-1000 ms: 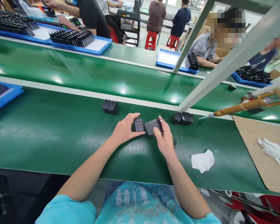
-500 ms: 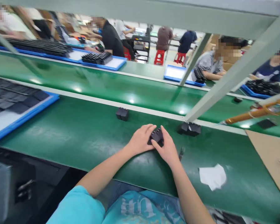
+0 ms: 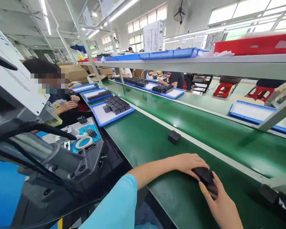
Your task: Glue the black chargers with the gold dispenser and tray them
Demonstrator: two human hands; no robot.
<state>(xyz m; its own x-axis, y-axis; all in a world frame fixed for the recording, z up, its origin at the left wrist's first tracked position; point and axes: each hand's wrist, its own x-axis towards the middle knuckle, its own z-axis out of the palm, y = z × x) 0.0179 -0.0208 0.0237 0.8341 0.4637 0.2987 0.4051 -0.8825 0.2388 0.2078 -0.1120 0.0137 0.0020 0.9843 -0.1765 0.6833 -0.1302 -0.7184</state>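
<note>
Between my hands, on the green work surface point(image 3: 143, 143), is a pair of small black box-shaped plastic pieces point(image 3: 204, 175) set side by side. My left hand point(image 3: 189, 163) curls over their left and far side. My right hand point(image 3: 222, 202) grips their right side with thumb and fingers. A similar black pair point(image 3: 174, 137) stands farther off, beside the white dividing rail. More black pieces point(image 3: 276, 198) lie at the lower right, blurred and partly cut off by the frame.
Blue trays point(image 3: 100, 119) with rows of black pieces line the left end. A grey machine point(image 3: 69, 168) stands at my left, near a seated person point(image 3: 59, 105) whose hands hold something small. Overhead runs a shelf point(image 3: 195, 65); a slanted post point(image 3: 276, 114) rises at right.
My view has swung left and up, bringing the machine and the seated person into sight. Both hands still hold the black pieces, now lower right in view.
</note>
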